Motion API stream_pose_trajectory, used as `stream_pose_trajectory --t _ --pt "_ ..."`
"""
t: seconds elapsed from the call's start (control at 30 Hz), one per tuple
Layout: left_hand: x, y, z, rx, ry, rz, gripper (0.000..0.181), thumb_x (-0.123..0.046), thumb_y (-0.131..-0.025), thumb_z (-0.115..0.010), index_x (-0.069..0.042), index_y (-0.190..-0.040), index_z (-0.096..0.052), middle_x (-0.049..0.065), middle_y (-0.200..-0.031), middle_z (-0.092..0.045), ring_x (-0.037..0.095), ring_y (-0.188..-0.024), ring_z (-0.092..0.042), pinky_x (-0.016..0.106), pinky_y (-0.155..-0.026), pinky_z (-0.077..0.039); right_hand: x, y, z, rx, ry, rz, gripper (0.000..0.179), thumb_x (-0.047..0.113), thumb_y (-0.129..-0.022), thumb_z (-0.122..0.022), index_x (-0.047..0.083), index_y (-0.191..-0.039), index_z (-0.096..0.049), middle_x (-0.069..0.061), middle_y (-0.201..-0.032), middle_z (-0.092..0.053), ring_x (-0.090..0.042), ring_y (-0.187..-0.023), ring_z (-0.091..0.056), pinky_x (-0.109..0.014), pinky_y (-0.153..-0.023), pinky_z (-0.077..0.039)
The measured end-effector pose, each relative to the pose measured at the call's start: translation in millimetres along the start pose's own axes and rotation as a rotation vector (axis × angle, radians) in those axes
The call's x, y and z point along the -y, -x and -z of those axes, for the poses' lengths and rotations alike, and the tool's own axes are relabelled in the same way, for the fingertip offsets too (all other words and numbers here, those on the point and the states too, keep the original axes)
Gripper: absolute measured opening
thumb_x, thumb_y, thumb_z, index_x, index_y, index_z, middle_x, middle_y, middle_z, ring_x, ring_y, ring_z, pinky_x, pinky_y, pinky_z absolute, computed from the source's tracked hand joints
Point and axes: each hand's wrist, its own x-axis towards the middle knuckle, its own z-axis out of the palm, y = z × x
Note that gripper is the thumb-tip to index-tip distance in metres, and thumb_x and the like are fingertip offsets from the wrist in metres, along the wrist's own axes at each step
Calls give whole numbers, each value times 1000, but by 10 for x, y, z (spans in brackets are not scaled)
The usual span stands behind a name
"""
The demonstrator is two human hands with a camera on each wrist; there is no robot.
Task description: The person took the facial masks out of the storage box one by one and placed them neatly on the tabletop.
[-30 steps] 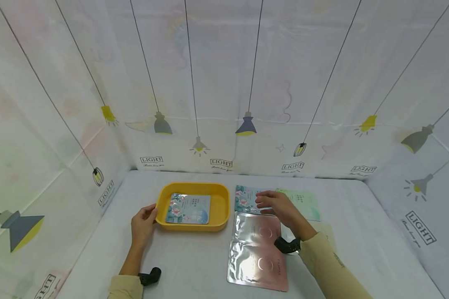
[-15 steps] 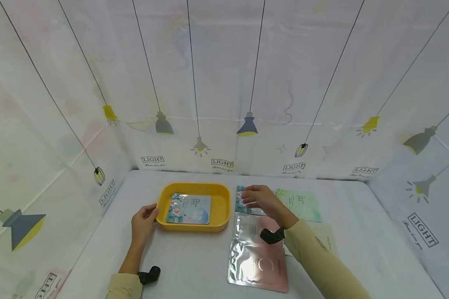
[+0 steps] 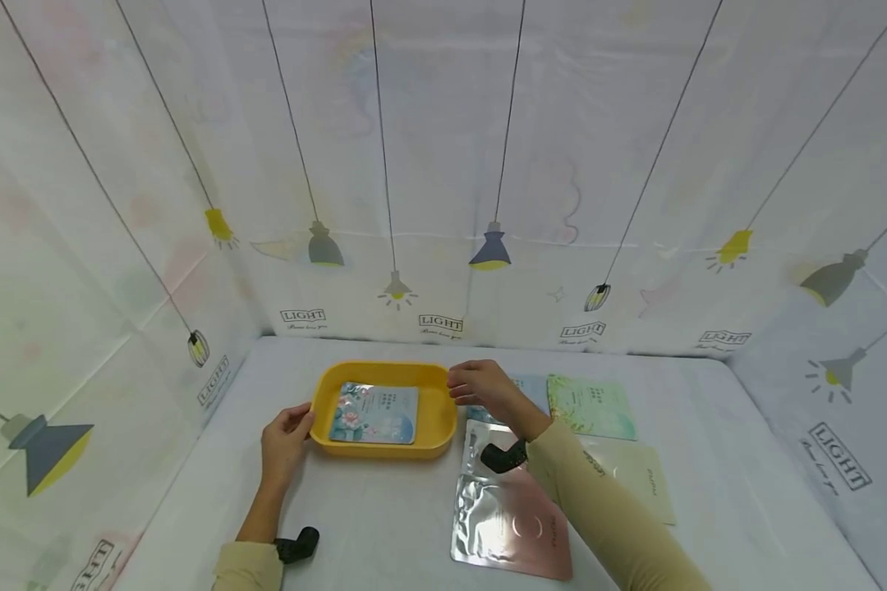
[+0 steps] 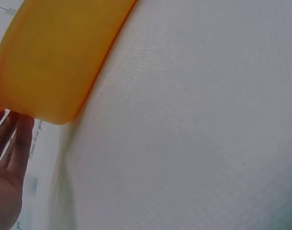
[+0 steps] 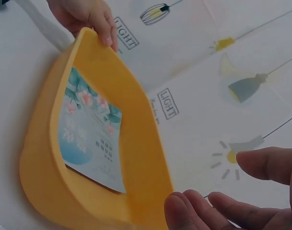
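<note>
At its left end, a yellow tray [image 3: 384, 451] is held by my left hand [image 3: 284, 439], whose fingertips grip the rim. Inside the tray lies a flat blue floral face mask packet [image 3: 373, 414]. My right hand [image 3: 488, 390] is over the tray's right rim, holding nothing. In the right wrist view its thumb stands apart from the loosely bent fingers [image 5: 198, 206] close to the rim; contact with the rim is unclear. Another blue mask packet [image 3: 534, 392] lies right of the tray, partly hidden by my right hand.
Right of the tray lie a green packet [image 3: 591, 408], a pale green packet [image 3: 639, 476] partly under my right sleeve, and silver-pink packets [image 3: 510, 525] in front. White cloth printed with lamps [image 3: 443, 164] stands behind and beside the white table [image 3: 369, 525].
My right hand has moved left, from above the blue packet on the table to the tray's right rim. The left hand, tray and packets have stayed in place.
</note>
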Motion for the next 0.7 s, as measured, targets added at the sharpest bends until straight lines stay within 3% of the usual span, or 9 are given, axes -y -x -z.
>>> stream_pose_trajectory --t 0.23,0.53,0.7 --pt "32 -11 -16 15 23 3 36 -30 -98 -59 -6 -124 -62 12 -124 -65 -1 -90 -61 10 -74 -54 17 -84 -167 6 1 -14 38 19 -95 -60 -7 -124 -59 -20 -115 -65 -35 -105 -64 -41 -91 -57" --pt "43 -15 -9 17 30 5 37 -29 -98 -59 -5 -125 -62 14 -125 -65 -3 -89 -60 10 -73 -53 31 -154 -339 26 -1 -43 38 18 -96 -58 -8 -125 -57 -27 -126 -59 -40 -113 -61 -47 -99 -52" --pt "41 -7 -7 17 22 11 37 -30 -98 -59 -5 -125 -61 14 -126 -64 -7 -88 -59 9 -73 -53 12 -211 -422 25 24 -62 37 18 -95 -59 -7 -123 -59 -23 -121 -61 -39 -113 -61 -47 -100 -52"
